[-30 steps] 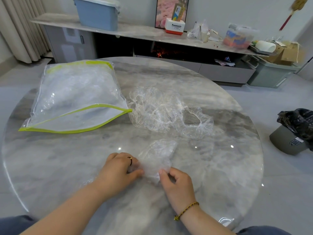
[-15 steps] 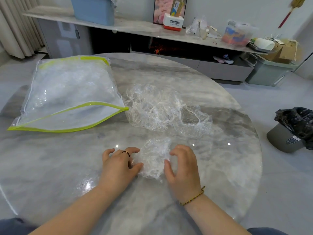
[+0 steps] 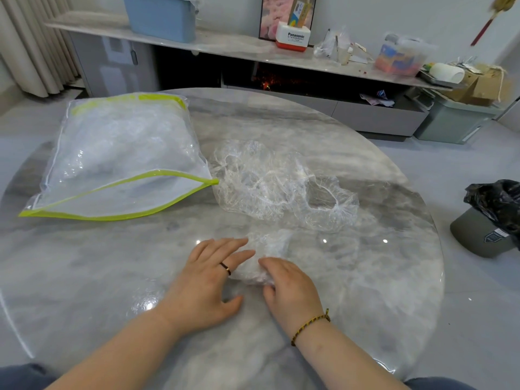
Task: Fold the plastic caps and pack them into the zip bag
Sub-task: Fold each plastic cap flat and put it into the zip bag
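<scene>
A small folded clear plastic cap (image 3: 266, 249) lies on the round marble table (image 3: 365, 291) near its front. My left hand (image 3: 209, 280) lies flat beside it, fingers spread and touching its left edge. My right hand (image 3: 289, 285) curls over the cap's near right corner and pinches it. Behind them sits a loose pile of crumpled clear caps (image 3: 278, 181). The zip bag (image 3: 118, 156), clear with a yellow-green rim, lies at the left with its mouth gaping toward me and several caps inside.
A long marble shelf (image 3: 239, 49) behind the table carries a blue bin (image 3: 161, 16), a white box and clutter. A grey waste bin with a black liner (image 3: 495, 218) stands on the floor at the right. A green crate (image 3: 453, 119) sits farther back.
My left hand has opened flat and slid up along the cap's left side. My right hand has moved onto the cap's near corner. The cap looks more compact.
</scene>
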`<state>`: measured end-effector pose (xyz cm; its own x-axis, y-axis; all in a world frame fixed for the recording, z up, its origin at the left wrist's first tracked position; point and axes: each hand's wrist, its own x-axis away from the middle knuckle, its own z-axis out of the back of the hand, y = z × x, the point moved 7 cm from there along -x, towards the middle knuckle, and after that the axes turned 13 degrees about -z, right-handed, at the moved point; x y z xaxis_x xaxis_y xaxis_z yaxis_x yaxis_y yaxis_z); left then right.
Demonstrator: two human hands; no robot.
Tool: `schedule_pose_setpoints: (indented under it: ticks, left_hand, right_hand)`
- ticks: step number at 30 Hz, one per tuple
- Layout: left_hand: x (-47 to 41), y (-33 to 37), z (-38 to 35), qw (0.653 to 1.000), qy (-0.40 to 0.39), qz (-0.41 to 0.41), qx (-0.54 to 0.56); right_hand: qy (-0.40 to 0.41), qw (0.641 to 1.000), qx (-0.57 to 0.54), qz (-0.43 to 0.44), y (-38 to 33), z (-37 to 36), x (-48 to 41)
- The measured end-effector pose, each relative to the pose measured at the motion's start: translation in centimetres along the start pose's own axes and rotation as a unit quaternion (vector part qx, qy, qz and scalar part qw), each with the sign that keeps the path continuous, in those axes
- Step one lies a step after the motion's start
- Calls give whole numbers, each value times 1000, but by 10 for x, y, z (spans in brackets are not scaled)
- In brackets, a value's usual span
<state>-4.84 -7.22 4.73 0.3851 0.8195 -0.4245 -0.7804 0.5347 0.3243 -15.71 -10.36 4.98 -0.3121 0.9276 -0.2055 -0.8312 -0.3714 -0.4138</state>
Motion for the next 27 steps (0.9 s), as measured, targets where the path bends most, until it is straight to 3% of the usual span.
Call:
schedule_pose_setpoints:
  ticks: [3, 5, 7, 10, 13, 15, 18, 20, 24, 27]
  left_hand:
    - [0, 0, -1, 1000, 1, 12, 5]
    - [-1, -4, 3, 996, 36, 50, 61]
    - [-2, -12, 11, 985, 83, 120, 95]
    - [3, -26, 8, 963, 80, 232, 113]
    - [11, -39, 4, 947, 62, 302, 86]
    - [13, -39, 4, 948, 31, 314, 40]
    - [8, -30, 6, 955, -38, 288, -55]
    - [7, -27, 8, 952, -57, 291, -72]
    - [9, -33, 9, 948, -98, 287, -92]
    - [13, -38, 13, 948, -49, 312, -46]
  right_hand:
    - [-74, 992, -92, -51, 4, -1, -5]
    - [-150, 967, -178, -101, 6, -10, -1]
    - [-156, 944, -255, -143, 11, -12, -1]
    - [-155, 903, -336, -217, 21, -16, -4]
    - [-130, 893, -344, -259, 27, -15, -5]
    - [-119, 904, -315, -265, 28, -12, -4]
    - [-115, 957, -135, -230, 19, -5, -5]
    - [-97, 971, -70, -205, 14, -3, -7]
    - [-79, 979, -47, -182, 6, -8, -8]
    - [-51, 968, -170, -178, 2, -9, -7]
